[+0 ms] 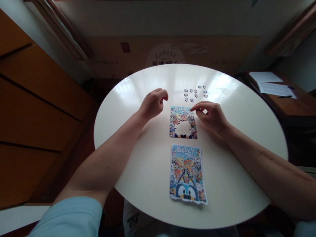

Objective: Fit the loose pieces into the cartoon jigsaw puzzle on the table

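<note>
A small, partly assembled jigsaw puzzle [183, 122] lies at the middle of the round white table [138, 154], with a hole in its centre. My right hand [209, 113] rests at the puzzle's upper right corner, thumb and forefinger pinched together on its edge; whether a piece is in them I cannot make out. My left hand [153, 103] hovers left of the puzzle, its fingers curled in loosely. Several loose puzzle pieces [195, 93] lie in rows beyond the puzzle. A printed Bluey reference picture [187, 173] lies nearer to me.
Wooden cabinets [32, 108] stand to the left. A side table at the right carries papers [273, 85] and a pen [285, 96]. A cardboard panel [172, 52] leans against the far wall.
</note>
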`<state>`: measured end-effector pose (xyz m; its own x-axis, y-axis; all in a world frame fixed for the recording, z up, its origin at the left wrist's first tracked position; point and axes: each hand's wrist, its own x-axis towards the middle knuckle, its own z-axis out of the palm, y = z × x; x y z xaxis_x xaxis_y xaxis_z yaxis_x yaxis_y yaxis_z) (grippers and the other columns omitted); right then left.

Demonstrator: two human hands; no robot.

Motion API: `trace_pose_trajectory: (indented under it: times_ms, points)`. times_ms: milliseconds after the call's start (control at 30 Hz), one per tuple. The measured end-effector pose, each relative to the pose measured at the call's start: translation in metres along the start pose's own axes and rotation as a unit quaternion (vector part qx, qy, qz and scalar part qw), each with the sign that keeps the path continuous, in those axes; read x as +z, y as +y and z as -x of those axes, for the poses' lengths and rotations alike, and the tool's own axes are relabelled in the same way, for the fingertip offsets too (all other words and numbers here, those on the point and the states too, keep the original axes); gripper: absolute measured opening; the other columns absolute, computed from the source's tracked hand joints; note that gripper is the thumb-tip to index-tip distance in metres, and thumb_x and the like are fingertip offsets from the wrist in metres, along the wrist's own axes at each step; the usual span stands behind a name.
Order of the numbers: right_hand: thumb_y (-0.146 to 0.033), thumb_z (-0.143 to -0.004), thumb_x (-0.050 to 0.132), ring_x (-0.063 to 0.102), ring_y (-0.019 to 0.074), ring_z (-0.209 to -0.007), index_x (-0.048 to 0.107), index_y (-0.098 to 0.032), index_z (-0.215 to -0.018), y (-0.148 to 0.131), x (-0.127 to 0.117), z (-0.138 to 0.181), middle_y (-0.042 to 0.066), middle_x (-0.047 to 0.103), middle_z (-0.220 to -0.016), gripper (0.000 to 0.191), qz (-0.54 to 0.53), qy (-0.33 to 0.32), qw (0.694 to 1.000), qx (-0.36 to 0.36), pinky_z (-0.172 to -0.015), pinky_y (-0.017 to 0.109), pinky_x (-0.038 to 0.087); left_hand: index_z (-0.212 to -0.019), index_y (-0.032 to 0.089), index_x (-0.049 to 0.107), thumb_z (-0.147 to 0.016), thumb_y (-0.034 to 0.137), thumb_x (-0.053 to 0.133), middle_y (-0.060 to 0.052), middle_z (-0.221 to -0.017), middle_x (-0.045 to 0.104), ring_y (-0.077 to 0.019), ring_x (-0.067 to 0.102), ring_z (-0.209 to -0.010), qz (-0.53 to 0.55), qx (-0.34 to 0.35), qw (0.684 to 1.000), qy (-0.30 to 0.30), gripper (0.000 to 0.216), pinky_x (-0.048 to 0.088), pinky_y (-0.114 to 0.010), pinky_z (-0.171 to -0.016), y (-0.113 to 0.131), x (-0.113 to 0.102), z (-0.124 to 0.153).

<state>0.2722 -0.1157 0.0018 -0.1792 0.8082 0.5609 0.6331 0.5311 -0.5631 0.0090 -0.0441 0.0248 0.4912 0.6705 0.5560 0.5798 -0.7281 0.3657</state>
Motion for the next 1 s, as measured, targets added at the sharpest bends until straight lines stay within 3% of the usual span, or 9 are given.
trace_pose_trajectory:
  times_ms: [300,467,600,733,900,1000]
  points:
    - [-0.006,-0.079,0.052,0.067,0.0140,-0.076,0.078,-0.021,-0.084,-0.003,0.008,0.002,0.002,0.075,-0.087,0.031,-0.034,-0.029,0.999,0.014,-0.068,0.027,0.051,-0.060,0.021,0.038,-0.056,-0.003,0.041,0.000,-0.063,0.044,-0.0140,0.040,-0.061,0.026,-0.025,0.997,0.068,0.025,0.030,-0.030,-0.058,0.005,-0.009,0.001]
    - [-0.004,-0.081,0.049,0.069,0.0128,-0.081,0.077,-0.022,-0.090,-0.019,0.010,0.005,0.002,0.075,-0.093,0.034,-0.049,-0.113,0.990,-0.071,-0.073,0.026,0.052,-0.059,0.021,0.042,-0.054,0.002,0.043,0.002,-0.059,0.048,-0.0130,0.043,-0.057,0.077,-0.076,0.991,0.077,0.019,0.032,-0.027,-0.054,-0.002,-0.011,0.004]
    - [-0.006,-0.084,0.048,0.066,0.0158,-0.085,0.075,-0.023,-0.091,-0.035,0.007,0.007,0.001,0.074,-0.095,0.032,0.020,-0.160,0.972,-0.171,-0.077,0.031,0.051,-0.059,0.020,0.045,-0.054,0.004,0.043,0.002,-0.058,0.048,-0.0133,0.044,-0.057,0.058,-0.090,0.992,0.060,0.017,0.032,-0.026,-0.055,-0.010,-0.010,0.005]
    - [-0.006,-0.084,0.048,0.063,0.0161,-0.080,0.073,-0.022,-0.089,-0.045,0.006,0.008,0.001,0.073,-0.091,0.030,0.046,-0.178,0.961,-0.206,-0.073,0.032,0.050,-0.059,0.020,0.043,-0.055,0.003,0.041,0.001,-0.059,0.047,-0.0135,0.043,-0.058,0.026,-0.082,0.995,0.046,0.018,0.031,-0.027,-0.057,-0.015,-0.008,0.007]
    - [-0.008,-0.087,0.047,0.064,0.0164,-0.080,0.074,-0.023,-0.091,-0.049,0.003,0.005,0.000,0.075,-0.093,0.030,0.083,-0.166,0.962,-0.199,-0.071,0.031,0.049,-0.056,0.019,0.041,-0.057,0.002,0.038,0.001,-0.058,0.046,-0.0130,0.042,-0.057,0.034,-0.053,0.997,0.036,0.017,0.031,-0.026,-0.056,-0.019,-0.007,0.007]
    - [-0.010,-0.089,0.049,0.068,0.0180,-0.086,0.076,-0.024,-0.097,-0.046,-0.005,-0.001,0.001,0.076,-0.100,0.032,0.131,-0.142,0.976,-0.099,-0.073,0.031,0.050,-0.054,0.019,0.041,-0.057,0.003,0.038,0.002,-0.055,0.046,-0.0127,0.043,-0.054,0.039,-0.045,0.998,0.034,0.017,0.031,-0.025,-0.054,-0.021,-0.006,0.007]
